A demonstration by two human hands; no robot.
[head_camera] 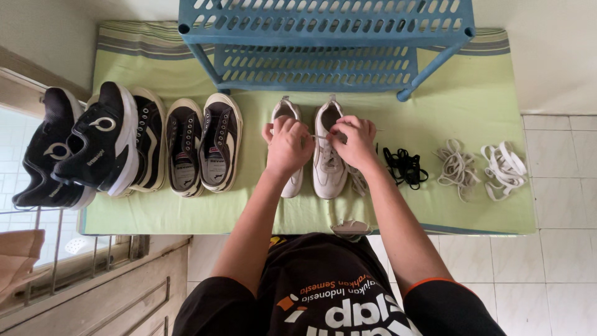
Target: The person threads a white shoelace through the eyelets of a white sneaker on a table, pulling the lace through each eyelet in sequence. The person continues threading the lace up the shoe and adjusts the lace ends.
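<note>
Together, both hands [320, 144] pinch a white sneaker's [328, 158] lace [318, 137].

Left hand [287, 147] and right hand [354, 142] pinch a lace [318, 137] over white sneakers [327, 163]

One camera only, worn on the head, looks almost straight down over the person's chest and forearms. It faces a green mat [435, 205] on the floor, with a blue rack [323, 37] at the far edge, at the top of the frame. The view sits at about arm's length, near enough to take in both hands [320, 146], the row of shoes [205, 146] across the mat and tile at right.
</note>
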